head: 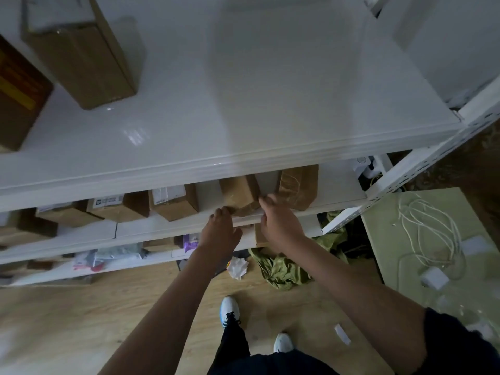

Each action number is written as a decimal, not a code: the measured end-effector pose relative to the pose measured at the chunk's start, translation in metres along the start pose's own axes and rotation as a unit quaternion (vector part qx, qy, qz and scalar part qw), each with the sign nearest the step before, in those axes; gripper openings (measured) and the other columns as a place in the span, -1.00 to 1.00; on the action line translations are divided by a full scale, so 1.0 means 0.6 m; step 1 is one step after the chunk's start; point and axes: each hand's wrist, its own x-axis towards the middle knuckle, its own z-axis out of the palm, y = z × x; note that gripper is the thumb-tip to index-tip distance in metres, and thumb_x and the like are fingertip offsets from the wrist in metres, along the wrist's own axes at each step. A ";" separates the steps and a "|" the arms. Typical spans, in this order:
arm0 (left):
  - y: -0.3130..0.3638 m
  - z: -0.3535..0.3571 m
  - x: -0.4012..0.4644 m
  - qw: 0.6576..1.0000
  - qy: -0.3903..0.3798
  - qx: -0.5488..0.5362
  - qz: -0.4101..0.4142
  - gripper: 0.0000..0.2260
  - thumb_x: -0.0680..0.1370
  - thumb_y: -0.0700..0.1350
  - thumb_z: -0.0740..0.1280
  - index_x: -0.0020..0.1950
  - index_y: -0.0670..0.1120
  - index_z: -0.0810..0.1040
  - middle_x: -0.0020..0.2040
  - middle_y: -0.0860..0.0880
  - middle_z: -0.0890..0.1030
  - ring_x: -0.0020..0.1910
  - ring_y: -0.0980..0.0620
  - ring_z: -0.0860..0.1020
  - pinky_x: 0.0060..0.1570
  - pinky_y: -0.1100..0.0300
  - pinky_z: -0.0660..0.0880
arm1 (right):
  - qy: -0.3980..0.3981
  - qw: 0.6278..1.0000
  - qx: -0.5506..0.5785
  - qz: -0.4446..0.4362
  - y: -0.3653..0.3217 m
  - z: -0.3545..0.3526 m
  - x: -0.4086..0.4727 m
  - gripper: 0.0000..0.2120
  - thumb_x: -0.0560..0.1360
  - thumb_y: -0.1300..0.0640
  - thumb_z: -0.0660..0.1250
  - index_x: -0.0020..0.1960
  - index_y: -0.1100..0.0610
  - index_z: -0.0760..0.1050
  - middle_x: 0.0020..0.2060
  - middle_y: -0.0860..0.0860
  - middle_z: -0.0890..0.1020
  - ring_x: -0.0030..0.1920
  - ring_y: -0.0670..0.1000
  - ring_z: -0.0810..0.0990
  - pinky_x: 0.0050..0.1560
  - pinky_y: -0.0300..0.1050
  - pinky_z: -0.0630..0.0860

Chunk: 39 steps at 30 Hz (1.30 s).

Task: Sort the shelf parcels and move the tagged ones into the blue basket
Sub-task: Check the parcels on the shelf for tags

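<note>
Reaching in with both hands under the white top shelf (243, 104) toward a brown cardboard parcel (238, 194) sitting at the front edge of the second shelf (162, 226). Curling the left hand (220, 231) at the parcel's near left corner, fingertips touching the cardboard, knuckles bent; gripping or merely resting on it, cannot tell through the blur. Closing the right hand (278, 220) on the parcel's near right corner, fingers and thumb bent round the edge, the grip there looking firm. Standing tilted just beside it on the right, a second brown parcel (299, 186) wrapped in clear tape. Lining up to the left along the same shelf, a labelled parcel (174, 201) with a white tag on top, then another tagged parcel (117, 205), then more boxes fading into the dark at the left edge. Resting on the top shelf at far left, a tall brown box (86, 58) and beside it a dark box with a yellow stripe (19, 93). Lying on the lower shelf (81, 266), soft grey and pink packets (108, 257). Showing below on the wooden floor (81, 320), two white shoes (230, 309), a crumpled white paper (238, 266), and a heap of green cloth (281, 269). Coiling on the pale green board (392, 253) at right, a white cable (433, 234) with a white plug block (435, 278). Blue basket not appearing anywhere in the head view.
</note>
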 end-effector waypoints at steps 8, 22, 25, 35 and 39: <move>-0.082 -0.034 -0.036 0.999 0.031 -0.003 -0.019 -0.50 0.60 -0.01 0.28 0.47 -0.15 0.27 0.29 -0.16 0.49 0.25 -0.12 0.49 0.21 0.05 0.47 | 0.044 0.991 0.040 -0.119 -0.075 0.020 0.015 -0.60 0.62 0.17 0.24 0.45 0.13 0.43 0.28 -0.03 0.47 0.09 -0.04 0.56 0.02 -0.18 0.53; -0.117 -0.063 -0.029 0.996 0.074 -0.035 0.020 -0.55 0.59 -0.06 0.32 0.45 -0.13 0.34 0.33 -0.12 0.49 0.21 -0.11 0.55 0.15 0.08 0.50 | 0.096 0.974 0.162 -0.124 -0.109 0.051 0.052 -0.74 0.56 0.23 0.31 0.23 0.09 0.56 -0.01 -0.10 0.59 -0.05 -0.18 0.57 -0.05 -0.33 0.52; -0.112 -0.061 -0.022 0.996 0.077 -0.046 0.017 -0.59 0.58 -0.06 0.33 0.40 -0.13 0.38 0.26 -0.11 0.53 0.14 -0.10 0.58 0.08 0.09 0.53 | 0.083 0.984 0.142 -0.061 -0.080 0.054 0.061 -0.70 0.57 0.21 0.32 0.30 0.10 0.53 0.11 -0.07 0.59 0.02 -0.14 0.57 0.02 -0.30 0.52; -0.051 -0.026 0.018 0.993 0.027 -0.105 0.054 -0.56 0.55 -0.05 0.36 0.40 -0.10 0.39 0.22 -0.10 0.56 0.17 -0.06 0.56 0.08 0.09 0.52 | 0.047 0.994 0.094 -0.004 -0.024 0.043 0.042 -0.73 0.58 0.12 0.32 0.27 0.13 0.50 0.08 0.01 0.56 0.01 -0.02 0.57 -0.05 -0.13 0.50; -0.006 -0.011 0.028 0.987 0.016 -0.142 0.068 -0.60 0.53 -0.07 0.38 0.35 -0.10 0.44 0.18 -0.09 0.58 0.13 -0.07 0.57 0.09 0.05 0.52 | 0.050 0.997 0.047 0.031 0.006 0.016 0.028 -0.63 0.60 0.07 0.31 0.38 0.12 0.43 0.16 0.04 0.59 0.12 0.05 0.60 0.06 0.03 0.59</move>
